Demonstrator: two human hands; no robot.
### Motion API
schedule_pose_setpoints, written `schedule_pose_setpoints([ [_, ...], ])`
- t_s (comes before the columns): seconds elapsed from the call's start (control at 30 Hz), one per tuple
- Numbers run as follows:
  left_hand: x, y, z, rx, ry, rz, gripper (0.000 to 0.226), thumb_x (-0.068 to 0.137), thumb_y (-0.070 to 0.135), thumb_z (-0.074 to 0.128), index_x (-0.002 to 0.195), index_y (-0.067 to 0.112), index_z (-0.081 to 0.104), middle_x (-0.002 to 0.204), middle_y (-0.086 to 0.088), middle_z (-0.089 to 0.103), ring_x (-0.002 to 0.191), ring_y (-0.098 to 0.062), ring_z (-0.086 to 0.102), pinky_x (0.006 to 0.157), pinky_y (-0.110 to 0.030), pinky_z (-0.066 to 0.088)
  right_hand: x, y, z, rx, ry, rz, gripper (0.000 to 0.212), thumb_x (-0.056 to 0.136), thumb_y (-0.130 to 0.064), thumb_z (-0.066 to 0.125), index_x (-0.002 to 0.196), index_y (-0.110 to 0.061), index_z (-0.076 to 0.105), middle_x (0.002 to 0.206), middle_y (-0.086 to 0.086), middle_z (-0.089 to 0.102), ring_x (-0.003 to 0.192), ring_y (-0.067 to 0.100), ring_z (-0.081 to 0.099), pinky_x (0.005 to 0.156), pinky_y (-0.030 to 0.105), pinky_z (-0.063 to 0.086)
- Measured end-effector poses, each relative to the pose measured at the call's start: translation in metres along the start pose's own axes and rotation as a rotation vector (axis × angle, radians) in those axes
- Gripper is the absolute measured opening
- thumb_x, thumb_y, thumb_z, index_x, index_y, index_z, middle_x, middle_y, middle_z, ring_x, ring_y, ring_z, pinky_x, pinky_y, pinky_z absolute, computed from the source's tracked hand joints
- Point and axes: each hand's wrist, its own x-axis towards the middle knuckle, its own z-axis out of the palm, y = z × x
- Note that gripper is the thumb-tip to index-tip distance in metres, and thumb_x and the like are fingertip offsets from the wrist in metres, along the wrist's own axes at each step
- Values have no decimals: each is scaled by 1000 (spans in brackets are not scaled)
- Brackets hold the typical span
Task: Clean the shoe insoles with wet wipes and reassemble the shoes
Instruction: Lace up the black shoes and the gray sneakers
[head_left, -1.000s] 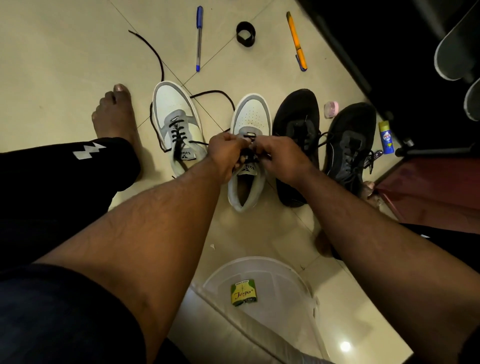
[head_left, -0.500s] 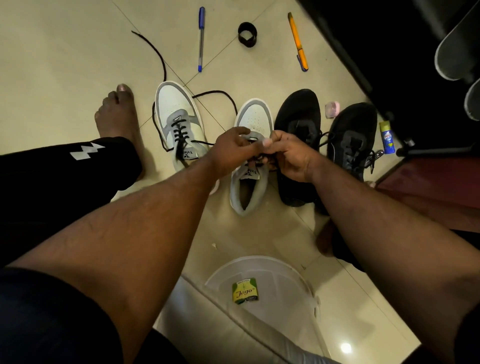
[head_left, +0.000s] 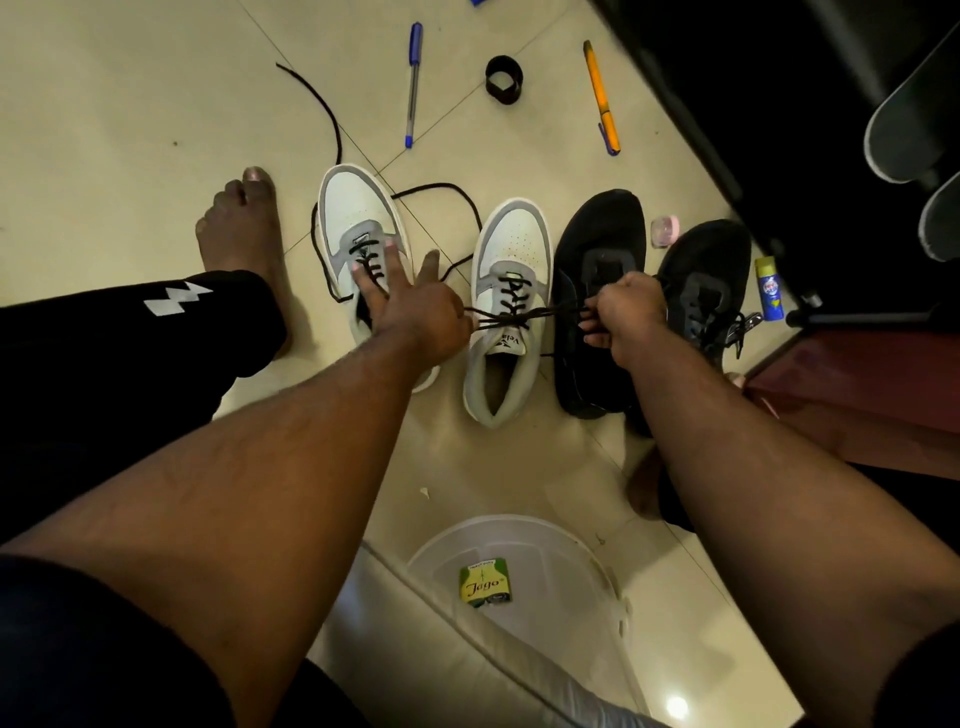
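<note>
Two white and grey sneakers stand side by side on the tiled floor: the left sneaker (head_left: 358, 218) and the right sneaker (head_left: 506, 291). A black lace (head_left: 524, 314) runs taut across the right sneaker's tongue. My left hand (head_left: 421, 306) pulls one end of it leftward, fingers spread over the left sneaker. My right hand (head_left: 626, 317) is closed on the other end, over a black shoe (head_left: 602, 234). A second black shoe (head_left: 706, 280) stands further right. The insoles are hidden inside the shoes.
A clear plastic tub (head_left: 561, 561) with a green packet (head_left: 485, 581) sits near me. Farther off lie a blue pen (head_left: 413, 83), a black ring (head_left: 504, 79), an orange pen (head_left: 601, 96), a small blue bottle (head_left: 770, 288). My bare foot (head_left: 244, 228) rests at left; dark furniture stands at right.
Both hands were together over the right white sneaker's tongue; now they have moved apart, left hand leftward and right hand rightward, drawing the black lace tight.
</note>
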Motion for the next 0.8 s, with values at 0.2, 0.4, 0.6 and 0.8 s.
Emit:
schedule_pose_setpoints([
  [0.2, -6, -19, 13, 15, -33, -32, 41, 97, 60, 44, 109, 35, 73, 167, 8, 1, 148, -40, -23, 104, -73, -19, 7, -1, 10, -17, 99, 2, 19, 93, -3, 43, 83, -17, 51, 96, 16, 68, 51, 16, 51, 33, 16, 32],
  [0.4, 5, -21, 9, 97, 23, -17, 34, 98, 43, 47, 116, 28, 71, 167, 3, 5, 149, -39, -17, 110, -68, -15, 14, -12, 5, -56, 106, -79, 29, 87, 4, 50, 68, -18, 46, 87, 16, 71, 46, 14, 50, 33, 14, 30],
  [0.6, 2, -4, 0, -104, 235, -26, 42, 89, 43, 54, 126, 23, 57, 156, -9, 22, 141, -37, 22, 109, -53, 23, -6, -20, 11, 55, 55, -260, 36, 82, -9, 72, 105, -26, 50, 111, 4, 57, 86, 14, 58, 54, 24, 54],
  [0.8, 2, 21, 11, -825, -45, -129, 44, 83, 42, 47, 116, 17, 62, 115, -11, 64, 106, -31, 58, 90, -37, 45, -58, 35, 53, 64, -1, -270, 38, 91, -18, 63, 127, -23, 51, 126, 2, 55, 109, 17, 56, 81, 24, 50],
])
